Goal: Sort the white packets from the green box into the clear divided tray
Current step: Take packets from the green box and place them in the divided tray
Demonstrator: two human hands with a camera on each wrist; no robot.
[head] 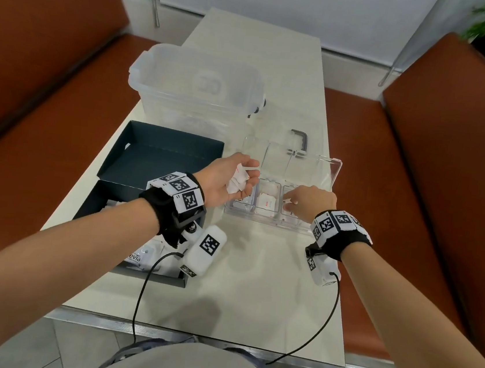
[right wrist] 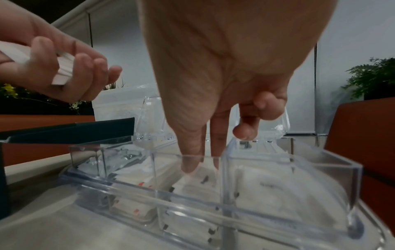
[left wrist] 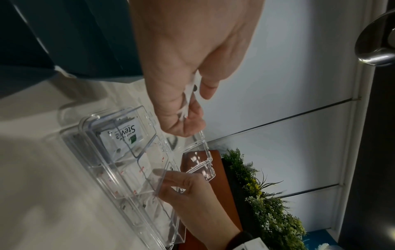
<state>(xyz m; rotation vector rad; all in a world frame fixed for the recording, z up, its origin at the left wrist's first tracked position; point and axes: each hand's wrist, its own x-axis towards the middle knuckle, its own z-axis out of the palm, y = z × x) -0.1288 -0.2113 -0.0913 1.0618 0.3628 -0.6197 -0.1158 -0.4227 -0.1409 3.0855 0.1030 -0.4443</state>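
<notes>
My left hand (head: 253,171) hovers palm-up over the tray's left end and grips a bunch of white packets (head: 237,180), also seen in the left wrist view (left wrist: 188,98) and the right wrist view (right wrist: 64,67). The clear divided tray (head: 264,221) lies on the table with its lid tipped back; its compartments hold white packets. My right hand (head: 289,199) reaches down into a right-hand compartment. Its thumb and two straight fingers (right wrist: 215,152) touch the packets there, and the other two fingers are curled. The dark green box (head: 90,206) stands to the left with more packets (head: 148,257) inside.
The box's lid (head: 162,156) lies open behind the box. A large clear storage tub (head: 194,87) stands at the back of the white table (head: 253,291). Orange-brown seats (head: 432,175) flank the table. Black wrist-camera cables (head: 144,293) hang over the near edge.
</notes>
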